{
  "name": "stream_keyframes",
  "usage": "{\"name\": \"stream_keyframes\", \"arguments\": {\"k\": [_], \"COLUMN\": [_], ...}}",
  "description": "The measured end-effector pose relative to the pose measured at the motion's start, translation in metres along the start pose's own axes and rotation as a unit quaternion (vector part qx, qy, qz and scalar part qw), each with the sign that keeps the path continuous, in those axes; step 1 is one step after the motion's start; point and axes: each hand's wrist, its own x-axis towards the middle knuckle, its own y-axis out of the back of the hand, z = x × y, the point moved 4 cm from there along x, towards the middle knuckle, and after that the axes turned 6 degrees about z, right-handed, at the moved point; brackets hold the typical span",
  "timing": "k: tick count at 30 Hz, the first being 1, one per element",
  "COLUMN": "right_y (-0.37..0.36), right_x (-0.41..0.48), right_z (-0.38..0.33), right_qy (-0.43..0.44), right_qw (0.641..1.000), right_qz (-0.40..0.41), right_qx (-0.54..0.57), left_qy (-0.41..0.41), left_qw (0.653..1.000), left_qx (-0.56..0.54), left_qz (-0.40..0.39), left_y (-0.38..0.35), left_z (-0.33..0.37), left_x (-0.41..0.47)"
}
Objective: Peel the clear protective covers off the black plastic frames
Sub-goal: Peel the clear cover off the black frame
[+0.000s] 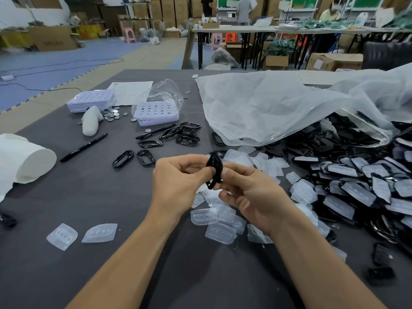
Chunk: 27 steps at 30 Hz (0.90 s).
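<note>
Black plastic frame (214, 170), glossy and oval, sits at the frame's centre, held edge-on. The left hand (178, 181) and right hand (252, 192) both pinch it with thumb and fingers. Two frosted, three-dimpled clear covers (62, 236) lie lower left. Two black pens (83, 148) and two lilac perforated trays (157, 112) lie upper left.

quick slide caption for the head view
Left hand and right hand pinch a black frame over the grey table, peeled clear covers beneath, covered frames piled right.
</note>
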Motion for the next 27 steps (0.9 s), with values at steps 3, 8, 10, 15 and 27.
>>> {"name": "stream_keyframes", "arguments": {"k": [3, 8, 10, 15, 27], "right_y": [-0.001, 0.010, 0.009, -0.004, 0.005], "right_x": [-0.001, 0.001, 0.000, -0.005, -0.006], "right_z": [-0.003, -0.009, -0.009, -0.001, -0.014], "right_qy": [-0.010, 0.073, 0.102, 0.109, 0.228], "right_qw": [0.999, 0.977, 0.958, 0.961, 0.928], "right_qz": [0.024, 0.143, 0.145, 0.103, 0.194], "right_qx": [0.024, -0.138, -0.224, -0.234, -0.224], "left_qy": [0.022, 0.024, -0.014, -0.130, -0.065], "left_qw": [0.997, 0.997, 0.995, 0.954, 0.993], "left_qx": [-0.063, -0.026, 0.039, 0.225, 0.098], "left_qz": [-0.025, 0.062, 0.095, 0.148, -0.001], "left_y": [-0.002, 0.008, 0.012, 0.010, -0.009], "left_z": [0.003, -0.003, -0.001, 0.008, 0.008], "left_x": [0.001, 0.007, 0.007, -0.004, -0.009]}}
